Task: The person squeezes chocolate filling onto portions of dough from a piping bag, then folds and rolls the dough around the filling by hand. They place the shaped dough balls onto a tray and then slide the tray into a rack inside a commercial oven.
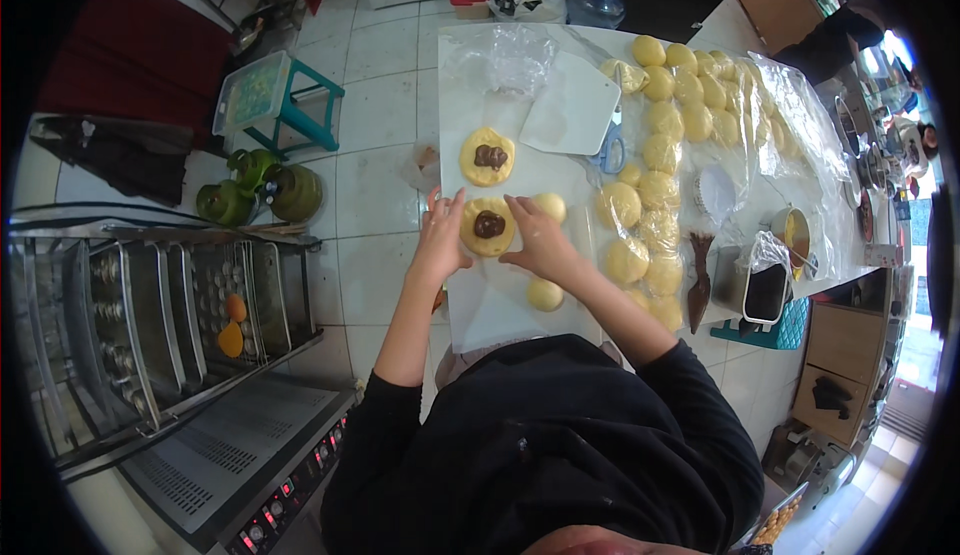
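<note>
Both hands, left hand (440,235) and right hand (537,240), cupped open-fingered against the chocolate-topped dough disc (488,226) on the table (500,305), just nearer than a second filled disc (487,157), beside a dough ball (548,206)

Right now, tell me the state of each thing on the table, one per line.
Dough disc at the hands: flattened, brown filling on top, unsealed.
Second dough disc: flattened, filled, untouched.
Left hand: open, fingers at the disc's edge.
Right hand: open, touching the disc.
Dough balls: round, under clear plastic.
</note>
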A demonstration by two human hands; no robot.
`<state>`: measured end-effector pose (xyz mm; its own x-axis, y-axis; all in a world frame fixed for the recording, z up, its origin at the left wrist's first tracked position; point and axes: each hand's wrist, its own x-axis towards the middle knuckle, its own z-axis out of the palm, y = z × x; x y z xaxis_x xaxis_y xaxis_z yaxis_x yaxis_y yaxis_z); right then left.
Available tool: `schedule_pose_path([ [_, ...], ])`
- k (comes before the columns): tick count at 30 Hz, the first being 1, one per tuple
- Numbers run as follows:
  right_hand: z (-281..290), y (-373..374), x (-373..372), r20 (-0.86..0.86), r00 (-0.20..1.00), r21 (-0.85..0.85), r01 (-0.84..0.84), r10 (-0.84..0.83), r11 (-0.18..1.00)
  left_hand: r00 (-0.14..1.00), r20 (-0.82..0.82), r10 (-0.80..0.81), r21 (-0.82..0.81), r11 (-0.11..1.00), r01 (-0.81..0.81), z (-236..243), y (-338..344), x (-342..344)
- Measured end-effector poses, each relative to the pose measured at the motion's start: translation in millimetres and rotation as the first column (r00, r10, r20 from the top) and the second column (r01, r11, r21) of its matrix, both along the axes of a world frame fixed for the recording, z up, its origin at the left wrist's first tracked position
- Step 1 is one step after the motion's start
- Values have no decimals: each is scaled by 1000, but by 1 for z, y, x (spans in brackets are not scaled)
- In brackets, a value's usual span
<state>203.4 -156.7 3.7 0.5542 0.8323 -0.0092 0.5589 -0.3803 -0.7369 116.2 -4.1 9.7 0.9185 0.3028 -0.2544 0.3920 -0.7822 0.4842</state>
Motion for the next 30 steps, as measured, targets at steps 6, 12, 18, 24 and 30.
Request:
schedule_pose_path([
  [6,-10,36,-7,108,994,-247,31,-4,968,976,218,15,-36,999,-7,-38,3,5],
  [12,-1,28,-7,19,991,-50,136,-136,989,986,162,28,-147,989,-4,-8,-2,7],
  [18,-10,32,-7,-4,991,-46,131,-131,990,981,193,33,-47,999,-24,-20,-4,8],
  [24,-7,25,-15,29,989,104,144,-148,984,946,303,113,-146,987,-71,1,-23,3],
  [30,-10,16,-17,120,992,91,26,-37,996,955,246,164,-155,980,-129,-6,-18,-3],
])
